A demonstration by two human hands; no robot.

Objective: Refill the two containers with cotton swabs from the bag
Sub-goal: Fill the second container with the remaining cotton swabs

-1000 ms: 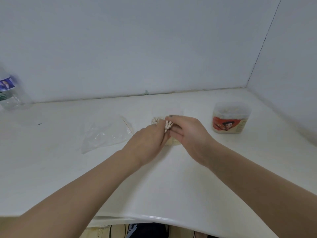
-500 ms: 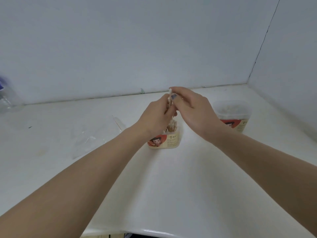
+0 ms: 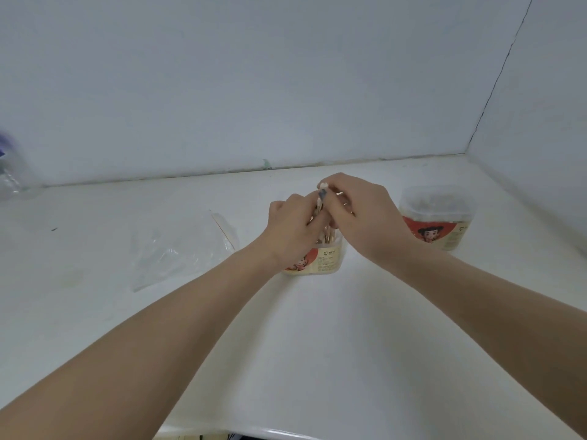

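Head cam, looking fwd and down: a white counter [image 3: 317, 360] runs to a pale wall [image 3: 254, 74], w/ a corner seam at upper right. Two bare forearms reach in from the bottom edge and meet over the mid-counter. The left hand [image 3: 293, 225] and right hand [image 3: 362, 214] sit knuckle to knuckle, fingers of both curled and pinching a small bundle of cotton swabs [image 3: 321, 198] held roughly upright, white tips poking out at the top between the thumbs. Directly below the hands stands the near container [image 3: 320, 260], a clear tub w/ a red-and-cream cartoon label, partly hidden by the left wrist; more swabs stand inside it, stick ends showing just under the fingers. Whether the held bundle touches those below can't be told. The second container [image 3: 436, 217], same label, sits well apart to the right, near the side wall; its top looks hazy and its contents show only as a pale blur. The clear plastic bag [image 3: 181, 252] lies flat and crumpled on the counter left of the hands, opening edge toward the near container. A blurred clear bottle [image 3: 11, 173] w/ a purple label stands at the far left edge.
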